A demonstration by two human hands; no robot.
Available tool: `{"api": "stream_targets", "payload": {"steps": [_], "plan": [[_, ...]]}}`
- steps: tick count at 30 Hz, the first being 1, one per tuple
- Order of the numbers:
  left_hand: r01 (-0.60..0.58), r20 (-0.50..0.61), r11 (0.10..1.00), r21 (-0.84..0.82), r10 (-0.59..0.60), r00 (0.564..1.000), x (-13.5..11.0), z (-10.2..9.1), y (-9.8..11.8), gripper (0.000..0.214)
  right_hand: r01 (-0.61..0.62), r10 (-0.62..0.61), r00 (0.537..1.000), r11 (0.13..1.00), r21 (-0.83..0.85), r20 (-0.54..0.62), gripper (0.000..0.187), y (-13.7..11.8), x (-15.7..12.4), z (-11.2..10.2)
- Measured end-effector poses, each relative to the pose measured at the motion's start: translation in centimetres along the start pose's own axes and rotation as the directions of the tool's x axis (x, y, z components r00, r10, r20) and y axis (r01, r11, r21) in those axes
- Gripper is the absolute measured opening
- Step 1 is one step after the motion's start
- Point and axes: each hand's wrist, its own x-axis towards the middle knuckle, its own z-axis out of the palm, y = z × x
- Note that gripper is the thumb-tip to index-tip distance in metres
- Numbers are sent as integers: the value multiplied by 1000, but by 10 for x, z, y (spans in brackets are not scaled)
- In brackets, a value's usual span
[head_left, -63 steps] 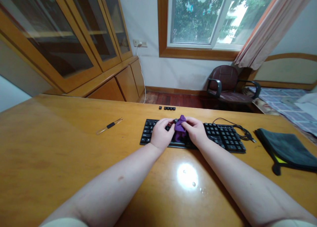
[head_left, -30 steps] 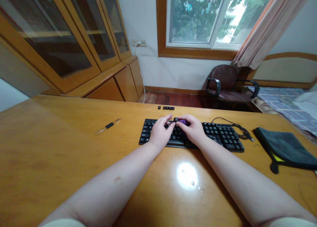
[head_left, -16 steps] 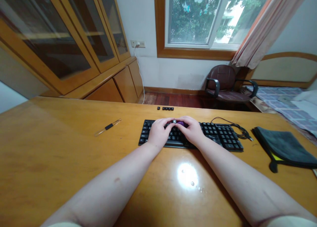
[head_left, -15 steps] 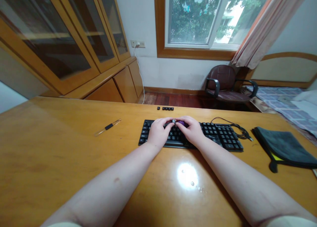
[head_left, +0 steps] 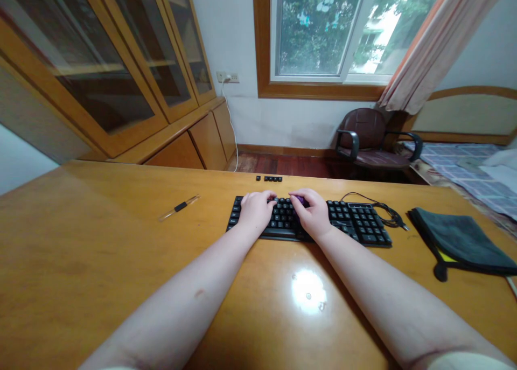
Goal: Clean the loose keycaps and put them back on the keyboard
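Observation:
A black keyboard lies on the wooden desk, with its numeric pad to the right. Over its left part rests my left hand, thumb and forefinger brought together near the upper key rows. Whatever sits between those fingertips is too small to make out. My right hand is curled above the middle of the keyboard, closed round a small purple object that is mostly hidden by the fingers. Beyond the keyboard, several loose black keycaps stand in a row by the desk's far edge.
A thin clear tool with a black grip lies left of the keyboard. To the right are a coiled black cable and a folded dark grey cloth. Past the desk stand a chair and a glass-fronted cabinet.
My hands have moved apart; their fingertips met at a small greyish thing before. A gap now shows the keys between them. The purple object stays in my right hand.

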Motion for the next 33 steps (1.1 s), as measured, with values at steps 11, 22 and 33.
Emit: {"api": "stream_targets", "payload": {"steps": [11, 22, 33], "plan": [[136, 90, 991, -9, -135, 987, 16, 9, 6, 18, 33, -33, 999, 999, 21, -1, 13, 1, 2, -3], [111, 91, 993, -27, -108, 990, 11, 7, -3, 19, 39, -39, 999, 999, 8, 23, 14, -1, 2, -2], [91, 142, 996, 10, -91, 986, 14, 7, -6, 24, 86, -86, 996, 996, -12, 18, 12, 2, 1, 0]]}}
